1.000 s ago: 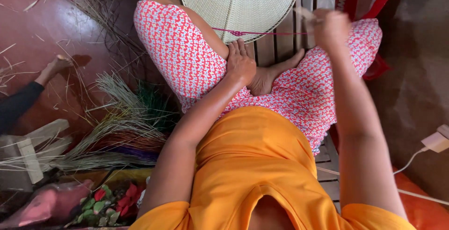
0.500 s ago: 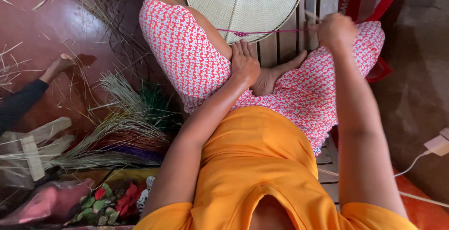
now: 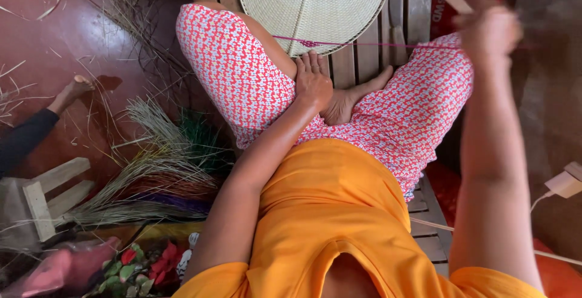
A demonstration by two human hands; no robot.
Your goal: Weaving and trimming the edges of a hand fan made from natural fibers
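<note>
1. We sit cross-legged on a slatted wooden bench (image 3: 418, 7) with the round woven straw fan (image 3: 315, 4) lying on the surface just past our knees.
2. Our right hand (image 3: 488, 31) is raised at the right and is blurred. Its fingers are closed, seemingly pinching the end of the pink thread (image 3: 364, 44); the exact grip is hard to make out. A pale flat strip (image 3: 456, 2) sticks up from the same hand.
3. The thread runs taut and nearly level from that hand across to the fan's middle rib, where a small pink knot or stitch shows near the lower rim.
4. Our left hand (image 3: 313, 83) rests flat on the left knee, fingers laid together and holding nothing. It lies near the fan's rim, not touching it.
5. To pull this stitch well, we judge that the draw should stay in line with the thread, steady and not jerked, so the weave does not pucker or tear.
6. We would do better to press the left hand on the fan near the stitch, since nothing pins it now and a hard pull could drag it.
7. We keep the thread clear of our bare foot (image 3: 354, 95) and the patterned trousers (image 3: 242, 73).
8. On the red floor to our left lie bundles of dried and dyed grass (image 3: 151, 177), and another person's foot (image 3: 76, 89) shows at the edge.
</note>
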